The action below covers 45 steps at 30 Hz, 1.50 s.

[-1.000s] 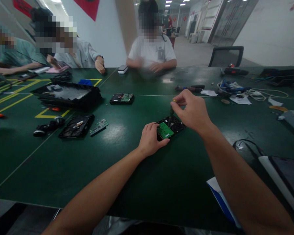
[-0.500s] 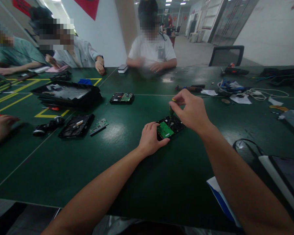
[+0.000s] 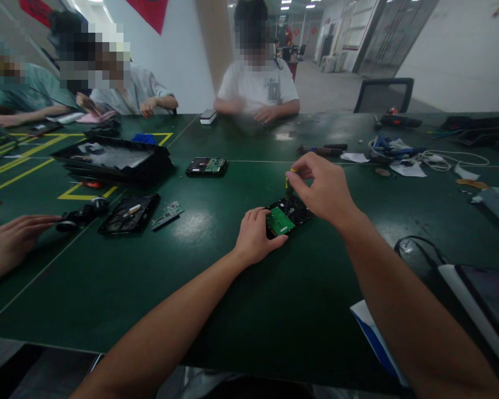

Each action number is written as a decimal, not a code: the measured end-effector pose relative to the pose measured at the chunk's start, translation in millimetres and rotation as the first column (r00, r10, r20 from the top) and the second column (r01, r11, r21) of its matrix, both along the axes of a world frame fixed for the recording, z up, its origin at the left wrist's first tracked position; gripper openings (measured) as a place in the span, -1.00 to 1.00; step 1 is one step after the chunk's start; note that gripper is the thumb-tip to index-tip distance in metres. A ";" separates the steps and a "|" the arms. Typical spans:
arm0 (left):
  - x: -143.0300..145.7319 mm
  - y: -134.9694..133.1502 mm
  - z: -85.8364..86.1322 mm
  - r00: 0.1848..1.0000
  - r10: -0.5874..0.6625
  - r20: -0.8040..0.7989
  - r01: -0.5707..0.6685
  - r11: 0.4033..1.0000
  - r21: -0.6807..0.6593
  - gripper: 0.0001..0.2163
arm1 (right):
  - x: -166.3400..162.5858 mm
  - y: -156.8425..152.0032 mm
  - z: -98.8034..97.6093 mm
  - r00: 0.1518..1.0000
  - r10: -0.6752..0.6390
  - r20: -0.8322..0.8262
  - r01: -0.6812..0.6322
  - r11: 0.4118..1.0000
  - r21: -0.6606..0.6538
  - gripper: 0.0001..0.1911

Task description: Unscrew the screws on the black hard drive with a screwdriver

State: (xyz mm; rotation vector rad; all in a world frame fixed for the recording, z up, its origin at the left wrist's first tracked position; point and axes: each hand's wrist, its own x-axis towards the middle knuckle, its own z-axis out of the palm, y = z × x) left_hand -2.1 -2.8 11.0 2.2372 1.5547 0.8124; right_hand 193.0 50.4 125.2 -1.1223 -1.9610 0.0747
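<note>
A black hard drive lies on the green table with its green circuit board facing up. My left hand grips the drive's near left edge, fingers curled on it. My right hand hovers above the drive, fingers pinched on a small screwdriver with a yellow top. The screwdriver stands upright with its tip on the drive.
Another hard drive lies further back. A dismantled drive and loose circuit board sit to the left, beside a black tray. A co-worker's hand rests at far left. Cables lie at right, a phone near right.
A co-worker's hand has come further onto the table at far left. My own hands and the screwdriver stay almost where they were.
</note>
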 end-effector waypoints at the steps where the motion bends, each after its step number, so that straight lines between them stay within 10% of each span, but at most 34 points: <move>1: 0.0 0.1 -0.1 1.000 0.001 -0.002 -0.001 1.000 -0.001 -0.34 | -0.1 -0.1 0.3 1.000 0.007 0.006 -0.007 1.000 0.007 -0.92; 45: -0.3 -0.1 0.6 1.000 0.005 0.008 -0.005 1.000 -0.004 -0.36 | 0.9 -1.0 2.4 1.000 -0.021 0.007 0.021 1.000 -0.005 -0.95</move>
